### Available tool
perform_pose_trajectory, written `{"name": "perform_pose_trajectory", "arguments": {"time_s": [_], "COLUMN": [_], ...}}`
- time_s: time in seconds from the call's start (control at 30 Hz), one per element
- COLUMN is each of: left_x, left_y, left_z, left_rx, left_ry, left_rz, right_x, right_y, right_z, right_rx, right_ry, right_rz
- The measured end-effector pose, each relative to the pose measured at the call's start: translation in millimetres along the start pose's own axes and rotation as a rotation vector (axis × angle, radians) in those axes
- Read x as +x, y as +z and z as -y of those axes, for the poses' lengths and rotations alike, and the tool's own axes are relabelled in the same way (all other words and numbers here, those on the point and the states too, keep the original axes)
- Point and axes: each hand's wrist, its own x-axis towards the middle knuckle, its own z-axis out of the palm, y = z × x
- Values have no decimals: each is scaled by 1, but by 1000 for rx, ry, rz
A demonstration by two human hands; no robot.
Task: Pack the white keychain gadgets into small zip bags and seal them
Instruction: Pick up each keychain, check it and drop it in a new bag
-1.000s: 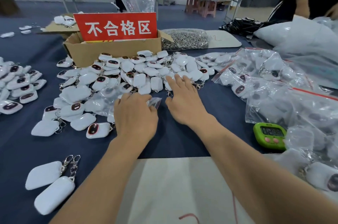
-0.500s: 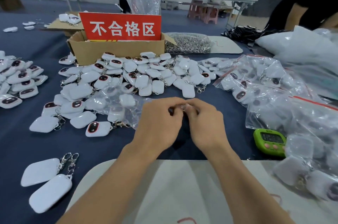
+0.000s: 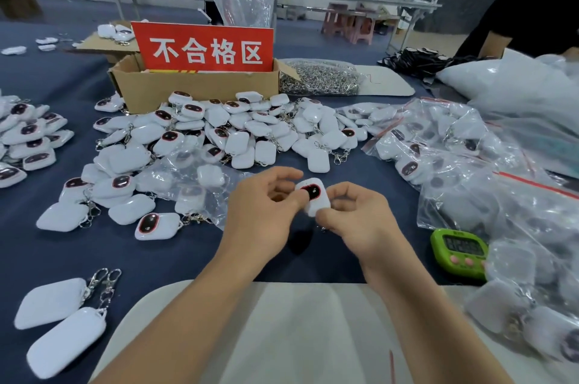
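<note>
A white keychain gadget [image 3: 314,199] with a dark oval face is held up between both hands over the blue tablecloth. My left hand [image 3: 261,211] pinches its left edge with thumb and fingers. My right hand [image 3: 360,217] grips its lower right side. A big loose pile of white gadgets [image 3: 238,129] lies just beyond the hands. Clear empty zip bags [image 3: 188,183] lie crumpled to the left of my left hand. I cannot tell whether a bag is around the held gadget.
A cardboard box [image 3: 175,89] with a red sign stands behind the pile. Filled zip bags [image 3: 470,164] heap up on the right, a green timer [image 3: 459,253] beside them. More gadgets lie at far left [image 3: 28,136] and near left [image 3: 59,327]. A person in black stands at far right.
My right hand pulled a gadget from the pile toward me, and both hands met and lifted. The gadget now shows face up between the fingers.
</note>
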Motion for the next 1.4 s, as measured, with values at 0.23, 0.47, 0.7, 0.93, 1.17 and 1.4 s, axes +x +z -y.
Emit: {"name": "perform_pose_trajectory", "arguments": {"time_s": [0.23,0.47,0.7,0.93,1.17,1.4], "left_x": [1,0,-3,-3,-2,-3], "left_y": [1,2,5,5,2,6], "left_z": [-3,-7,-8,-6,-3,-5], "left_rx": [-95,-105,-99,-83,65,50], "left_ry": [16,-58,-54,-69,-63,-64], "left_rz": [38,123,191,178,78,51], "right_x": [0,3,4,5,6,2], "right_y": [-1,1,5,7,5,5], "right_z": [4,4,0,0,0,-2], "right_rx": [191,195,121,34,-45,-123], "right_ry": [11,13,14,6,-26,-51], "right_rz": [94,86,13,16,114,106]}}
